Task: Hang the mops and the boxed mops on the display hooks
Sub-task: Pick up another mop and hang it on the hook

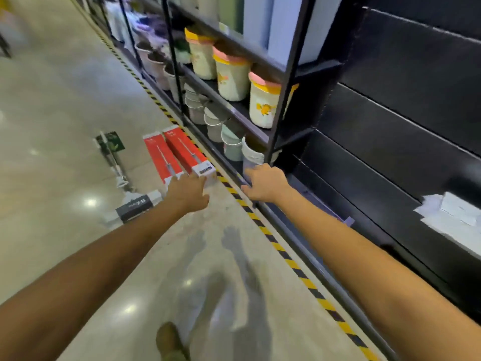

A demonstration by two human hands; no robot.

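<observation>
One red mop box (161, 158) lies flat on the floor right beside another red one (187, 152) (touching, looks like). A loose mop (114, 162) lies to their left, and a black-and-white box (138, 205) sits nearer.

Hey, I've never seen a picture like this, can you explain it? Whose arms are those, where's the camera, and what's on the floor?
There is no machine here. The arms belong to a person, and the single picture comes from a wide-angle camera worn on their head, looking forward and down, which is why straight lines look bent. They stand in a shop aisle. On the floor lie two red boxes side by side, a dark box nearer, and a loose mop further left. The left hand reaches to the near ends of the red boxes with fingers spread; it grips nothing yet. The right hand is open too, by the bottom edge of the black shelving, which holds lidded bins.
</observation>
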